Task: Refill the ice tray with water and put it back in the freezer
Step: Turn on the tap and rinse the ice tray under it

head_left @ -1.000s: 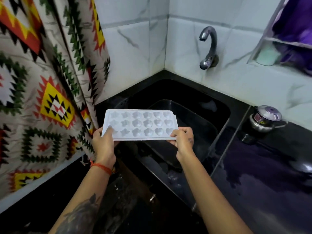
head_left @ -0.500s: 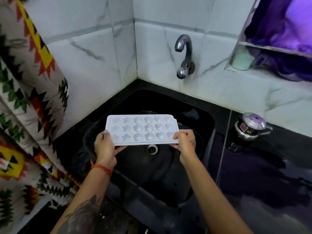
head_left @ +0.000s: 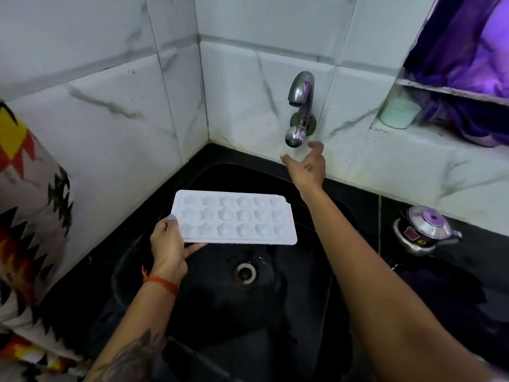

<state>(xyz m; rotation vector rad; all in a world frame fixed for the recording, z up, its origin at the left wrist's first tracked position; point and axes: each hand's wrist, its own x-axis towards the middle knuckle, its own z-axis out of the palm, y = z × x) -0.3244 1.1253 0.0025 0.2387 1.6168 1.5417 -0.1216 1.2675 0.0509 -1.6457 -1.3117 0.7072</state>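
The ice tray (head_left: 235, 217) hangs level over the black sink (head_left: 192, 293), above the drain (head_left: 244, 272), well below the wall tap (head_left: 299, 108). A small kettle (head_left: 425, 230) stands on the worktop (head_left: 454, 293) to the right. Your left hand (head_left: 168, 244) has its grip pinched on the tray's left end; your right hand (head_left: 305, 164) reaches up with fingers spread and loose, just beneath the tap's knob.

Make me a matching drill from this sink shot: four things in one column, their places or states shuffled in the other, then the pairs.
1. tray
2. tap
3. pot
4. drain

A. on the counter right of the sink
B. held over the sink by the left hand
C. in the sink floor
D. on the wall, right hand reaching up to it

Pairs: 1-B, 2-D, 3-A, 4-C
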